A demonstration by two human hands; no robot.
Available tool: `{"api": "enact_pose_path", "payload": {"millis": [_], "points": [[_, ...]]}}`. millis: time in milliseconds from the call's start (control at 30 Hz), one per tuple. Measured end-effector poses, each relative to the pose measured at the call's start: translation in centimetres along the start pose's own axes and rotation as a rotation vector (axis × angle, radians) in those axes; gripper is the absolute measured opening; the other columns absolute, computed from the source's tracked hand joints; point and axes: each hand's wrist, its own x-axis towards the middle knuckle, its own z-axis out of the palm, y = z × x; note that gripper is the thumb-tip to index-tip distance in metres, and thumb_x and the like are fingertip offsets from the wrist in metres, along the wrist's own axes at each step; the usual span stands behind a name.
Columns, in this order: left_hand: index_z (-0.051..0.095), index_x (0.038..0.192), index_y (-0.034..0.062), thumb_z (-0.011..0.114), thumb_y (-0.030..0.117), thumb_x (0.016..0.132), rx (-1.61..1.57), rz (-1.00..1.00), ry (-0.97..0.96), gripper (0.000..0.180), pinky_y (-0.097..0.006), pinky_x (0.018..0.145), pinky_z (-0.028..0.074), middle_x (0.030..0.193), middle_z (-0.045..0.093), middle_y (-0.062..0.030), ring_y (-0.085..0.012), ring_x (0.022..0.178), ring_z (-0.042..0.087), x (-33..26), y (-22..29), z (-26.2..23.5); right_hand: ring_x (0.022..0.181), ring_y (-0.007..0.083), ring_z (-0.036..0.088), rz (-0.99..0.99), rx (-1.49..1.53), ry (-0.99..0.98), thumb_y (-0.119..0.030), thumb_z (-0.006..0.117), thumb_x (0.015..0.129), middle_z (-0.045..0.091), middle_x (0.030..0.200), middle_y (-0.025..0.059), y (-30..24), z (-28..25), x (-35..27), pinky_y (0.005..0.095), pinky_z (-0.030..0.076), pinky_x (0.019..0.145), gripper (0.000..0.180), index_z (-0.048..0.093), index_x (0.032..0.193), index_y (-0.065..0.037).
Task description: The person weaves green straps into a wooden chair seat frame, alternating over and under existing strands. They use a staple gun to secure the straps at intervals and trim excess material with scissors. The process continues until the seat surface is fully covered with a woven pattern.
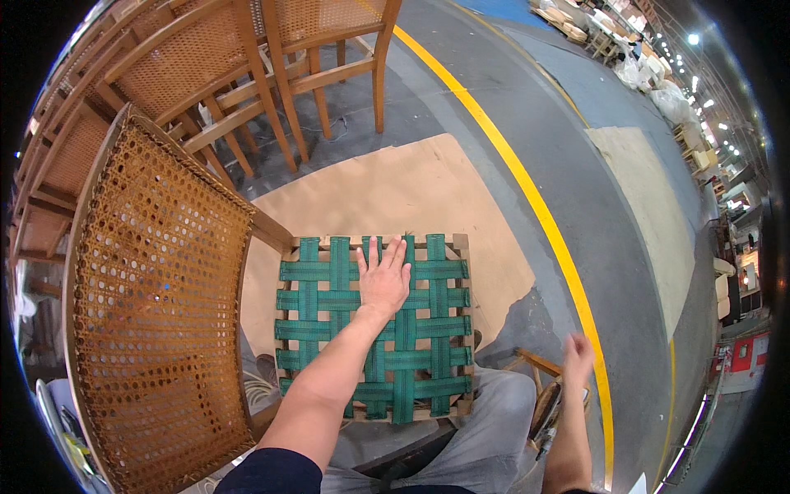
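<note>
A wooden chair stands before me, its seat frame crossed by interwoven green webbing straps. My left hand lies flat on the webbing near the far edge, fingers spread. Its tall woven cane back rises on the left. Off to the right of the seat, my right hand is raised with its fingers curled closed; whatever they might hold is hidden. Below that hand, beside my knee, is a dark tool on what looks like a small wooden stool, partly hidden by my forearm.
Several wooden chairs with cane backs crowd the far left. Under the chair lies a brown cardboard sheet. A yellow floor line curves along the right, with another pale sheet beyond it. Plastic-wrapped goods stand farther off.
</note>
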Motion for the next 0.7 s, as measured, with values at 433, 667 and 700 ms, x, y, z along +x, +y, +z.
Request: {"api": "enact_pose_path", "payload": {"millis": [433, 667, 700], "points": [[0.040, 0.156, 0.0185, 0.047, 0.036, 0.103, 0.022, -0.003, -0.043, 0.056, -0.060, 0.125, 0.011, 0.166, 0.029, 0.0028, -0.0369, 0.154, 0.018, 0.4, 0.7, -0.6, 0.079, 0.0224, 0.066, 0.568, -0.140, -0.094, -0.003, 0.077, 0.071, 0.069, 0.086, 0.0113, 13.8, -10.2, -9.4, 0.0369, 0.052, 0.075, 0.029, 0.069, 0.097, 0.006], [0.041, 0.155, 0.0188, 0.048, 0.036, 0.103, -0.019, -0.008, -0.036, 0.055, -0.060, 0.125, 0.012, 0.164, 0.032, 0.0024, -0.0367, 0.154, 0.019, 0.5, 0.8, -0.5, 0.088, 0.0200, 0.065, 0.282, 0.115, -0.014, 0.007, 0.060, 0.068, 0.067, 0.101, 0.0057, 8.4, -11.8, -9.1, 0.0342, 0.052, 0.080, 0.047, 0.063, 0.114, 0.001], [0.041, 0.155, 0.0189, 0.048, 0.036, 0.103, -0.026, -0.006, -0.030, 0.055, -0.060, 0.125, 0.012, 0.164, 0.033, 0.0024, -0.0366, 0.154, 0.019, 0.6, 0.7, -0.5, 0.088, 0.0200, 0.064, 0.197, 0.133, 0.005, 0.007, 0.060, 0.069, 0.066, 0.101, 0.0057, 6.6, -12.0, -8.6, 0.0340, 0.052, 0.080, 0.046, 0.063, 0.114, 0.000]]}}
